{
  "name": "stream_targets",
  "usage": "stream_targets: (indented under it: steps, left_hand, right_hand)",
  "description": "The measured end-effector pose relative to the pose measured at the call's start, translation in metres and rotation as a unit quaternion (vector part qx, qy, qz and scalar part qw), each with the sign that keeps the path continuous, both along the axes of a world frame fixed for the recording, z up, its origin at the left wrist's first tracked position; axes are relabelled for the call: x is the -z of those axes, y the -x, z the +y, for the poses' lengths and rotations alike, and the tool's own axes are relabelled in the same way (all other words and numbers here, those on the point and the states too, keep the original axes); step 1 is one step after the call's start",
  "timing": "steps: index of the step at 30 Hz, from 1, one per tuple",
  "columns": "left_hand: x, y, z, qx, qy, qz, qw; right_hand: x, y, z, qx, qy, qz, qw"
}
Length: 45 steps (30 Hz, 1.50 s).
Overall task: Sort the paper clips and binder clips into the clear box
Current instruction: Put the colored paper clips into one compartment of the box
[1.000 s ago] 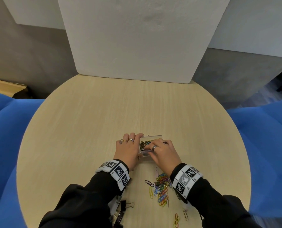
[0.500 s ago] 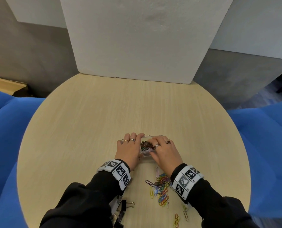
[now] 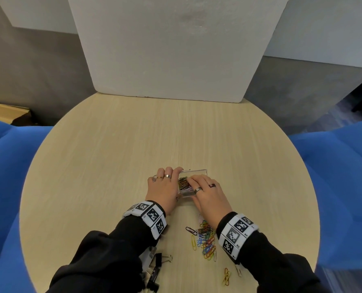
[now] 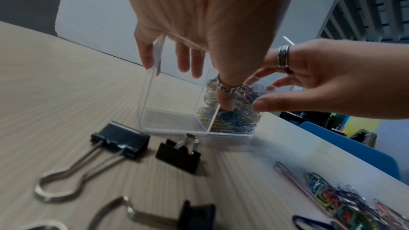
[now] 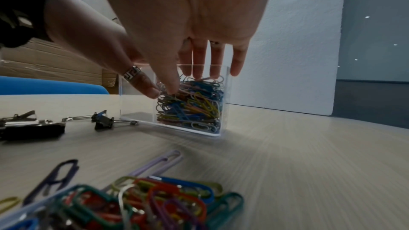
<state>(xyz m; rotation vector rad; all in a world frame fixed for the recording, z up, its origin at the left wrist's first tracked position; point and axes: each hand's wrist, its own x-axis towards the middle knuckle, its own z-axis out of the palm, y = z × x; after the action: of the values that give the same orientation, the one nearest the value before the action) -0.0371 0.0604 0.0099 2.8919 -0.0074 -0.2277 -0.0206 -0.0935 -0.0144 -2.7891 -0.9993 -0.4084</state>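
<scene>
The clear box (image 3: pixel 197 171) stands on the table with a divider in it. Its right compartment is packed with coloured paper clips (image 5: pixel 192 106); the left compartment (image 4: pixel 168 121) is empty. My left hand (image 3: pixel 167 182) grips the box's left side, fingers over the far wall and the ringed thumb (image 4: pixel 224 97) down by the divider. My right hand (image 3: pixel 199 183) lies over the right compartment, its straight fingers (image 5: pixel 199 62) touching the clips. A loose pile of paper clips (image 3: pixel 206 242) lies near my right wrist. Black binder clips (image 3: pixel 157 261) lie under my left forearm.
A round wooden table (image 3: pixel 112 155) carries everything. A white foam board (image 3: pixel 171 49) stands at its far edge, and blue chairs (image 3: pixel 4 176) flank it. A few stray paper clips (image 3: pixel 226 275) lie near the front edge. Two binder clips (image 4: pixel 179 155) sit just before the box.
My right hand's fingers shifted a little over the box's right compartment, staying on the clips. The left hand has kept its hold on the box.
</scene>
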Motion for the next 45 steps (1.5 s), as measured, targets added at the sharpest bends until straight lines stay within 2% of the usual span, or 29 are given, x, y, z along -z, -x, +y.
stream_targets:
  steps: [6, 12, 16, 19, 22, 26, 32, 35, 38, 45]
  left_hand:
    - [0.001, 0.000, 0.000, 0.000, 0.000, -0.002, 1.000]
    - [0.001, 0.000, 0.000, -0.001, 0.005, -0.008, 1.000]
    - [0.001, 0.000, 0.000, -0.003, 0.007, -0.010, 1.000]
    - [0.001, 0.000, -0.001, -0.002, -0.004, -0.007, 1.000]
    - [0.002, 0.000, -0.001, -0.004, 0.005, -0.008, 1.000]
    - [0.005, 0.000, 0.000, -0.006, 0.002, -0.007, 1.000]
    - [0.010, 0.001, 0.001, 0.002, 0.014, -0.030, 0.999]
    - [0.011, 0.000, 0.001, -0.001, 0.013, -0.043, 0.999]
    - [0.011, -0.002, 0.001, -0.002, 0.006, -0.025, 1.000]
    - [-0.004, 0.000, -0.001, -0.006, 0.009, -0.003, 1.000]
  right_hand:
    - [0.006, 0.002, 0.001, 0.001, 0.042, -0.003, 0.999]
    - [-0.010, -0.004, -0.001, -0.008, 0.041, -0.039, 0.998]
    - [-0.004, -0.004, 0.000, -0.012, 0.078, -0.046, 0.996]
    - [-0.005, -0.007, -0.007, -0.002, 0.071, -0.060, 0.996]
    - [-0.011, -0.005, -0.005, -0.012, 0.042, -0.042, 0.998]
    - [-0.012, -0.001, 0.005, -0.019, 0.059, -0.017, 0.998]
    - [-0.025, -0.006, -0.017, 0.031, 0.029, -0.007, 0.999]
    - [-0.025, -0.007, -0.025, 0.017, 0.060, -0.020, 0.998]
    - [-0.021, -0.006, -0.026, 0.009, 0.081, 0.010, 0.997]
    - [-0.041, -0.007, -0.044, 0.048, -0.056, 0.100, 0.992]
